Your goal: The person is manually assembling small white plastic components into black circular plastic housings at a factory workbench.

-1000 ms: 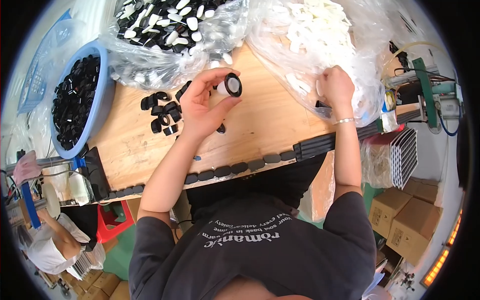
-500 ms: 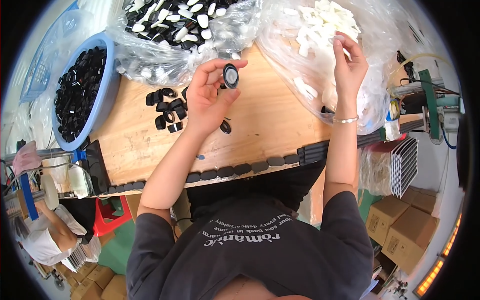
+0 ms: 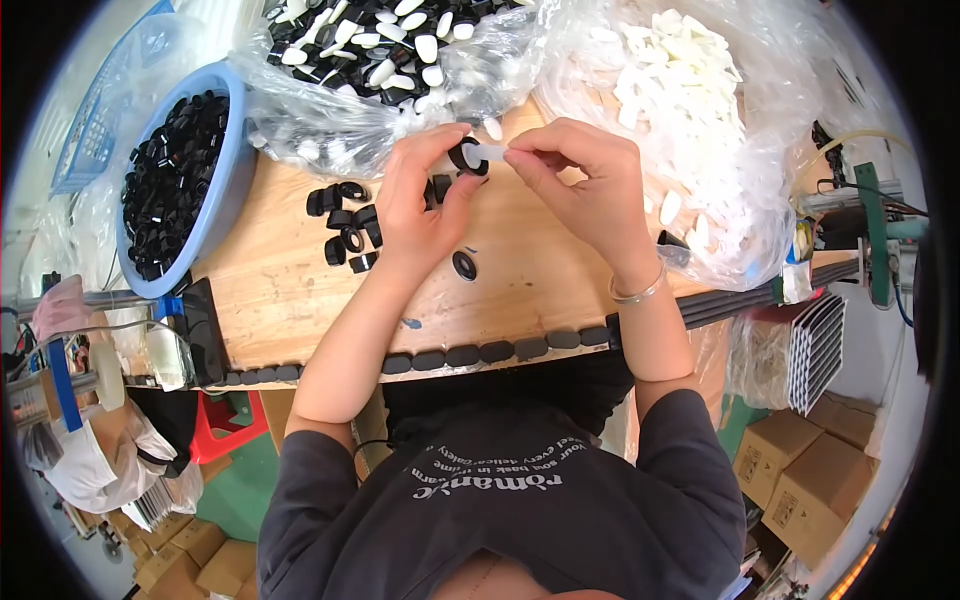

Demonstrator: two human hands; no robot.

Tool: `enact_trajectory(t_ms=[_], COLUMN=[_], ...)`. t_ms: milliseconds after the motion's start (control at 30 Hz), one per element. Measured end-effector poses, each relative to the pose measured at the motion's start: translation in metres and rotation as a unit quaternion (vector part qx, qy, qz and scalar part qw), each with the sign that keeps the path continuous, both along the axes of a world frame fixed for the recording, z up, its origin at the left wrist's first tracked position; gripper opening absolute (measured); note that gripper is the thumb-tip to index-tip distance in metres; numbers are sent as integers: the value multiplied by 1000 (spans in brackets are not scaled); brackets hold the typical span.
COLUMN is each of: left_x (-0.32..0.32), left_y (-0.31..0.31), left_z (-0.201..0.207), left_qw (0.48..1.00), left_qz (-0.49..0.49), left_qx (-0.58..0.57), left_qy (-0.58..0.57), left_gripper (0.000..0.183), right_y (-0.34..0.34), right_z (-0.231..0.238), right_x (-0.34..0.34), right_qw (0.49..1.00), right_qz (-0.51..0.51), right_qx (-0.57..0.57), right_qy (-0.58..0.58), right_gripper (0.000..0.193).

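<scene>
Left hand (image 3: 420, 205) pinches small black ring-shaped cap (image 3: 466, 157), glossy plastic, between thumb and fingertips. Right hand (image 3: 590, 185) fingers closed on white translucent insert (image 3: 490, 153), smooth, stubby, its end touching cap's opening. Below left fingers: loose black caps (image 3: 345, 225) on bare wooden bench (image 3: 270, 290). Above fingers: crinkled clear bags, one of mixed black-and-white pieces (image 3: 380, 50), one of white inserts (image 3: 680, 90). Since half second ago: right hand came down from bag to cap; hands now meet.

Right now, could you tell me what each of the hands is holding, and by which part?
The left hand pinches a black ring cap by its rim; the right hand holds a small white insert by its outer end, at the cap's opening.
</scene>
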State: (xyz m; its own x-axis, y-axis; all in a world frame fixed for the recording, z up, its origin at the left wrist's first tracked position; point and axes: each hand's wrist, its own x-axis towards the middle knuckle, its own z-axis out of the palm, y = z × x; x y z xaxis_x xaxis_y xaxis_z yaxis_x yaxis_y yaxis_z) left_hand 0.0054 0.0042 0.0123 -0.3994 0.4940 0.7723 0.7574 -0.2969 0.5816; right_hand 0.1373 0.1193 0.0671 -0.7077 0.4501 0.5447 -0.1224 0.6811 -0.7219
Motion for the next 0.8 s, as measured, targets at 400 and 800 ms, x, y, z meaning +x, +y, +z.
enact_trajectory(t_ms=[400,800], left_x=[-1,5], left_y=[1,-3], left_z=[-3,0], left_qw=[991,997], left_qz=[-30,-31], left_qx=[-37,-41], left_qy=[123,62], left_gripper=[46,41], right_y=[5,-5], right_z=[-9,-20], right_x=[1,-2], right_qw=[996,997], right_qz=[31,20], right_qx=[82,-46], right_qy=[4,64], right_gripper=[6,15])
